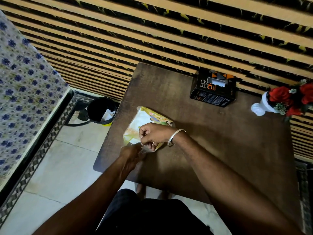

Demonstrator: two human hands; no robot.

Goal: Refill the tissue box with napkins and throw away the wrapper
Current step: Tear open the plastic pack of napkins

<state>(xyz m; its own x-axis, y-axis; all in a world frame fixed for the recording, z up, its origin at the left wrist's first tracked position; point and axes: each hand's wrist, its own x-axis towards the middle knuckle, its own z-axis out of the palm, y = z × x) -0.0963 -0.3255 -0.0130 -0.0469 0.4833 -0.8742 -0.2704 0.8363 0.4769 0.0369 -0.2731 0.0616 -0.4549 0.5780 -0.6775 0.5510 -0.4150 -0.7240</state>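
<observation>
Overhead view of a dark brown wooden table point(211, 141) set against a wall of tan and black horizontal slats. A yellow and white plastic-wrapped napkin pack point(144, 122) lies flat near the table's left edge. The right hand point(153, 135), wearing a silver metal bangle point(175, 137) at the wrist, pinches the near end of the pack's wrapper with fingers closed on the film. The left hand point(131, 154), just below it, grips the same end of the wrapper, fingers curled tight around the plastic. A black cardboard tissue box with orange triangles point(213, 87) stands at the far edge of the table, well apart from the pack, its top slot showing white. A white vase of red artificial roses point(265, 103) stands to the right of the box. A black-lined waste bin point(101, 110) sits on the tiled floor just beside the table's left side
</observation>
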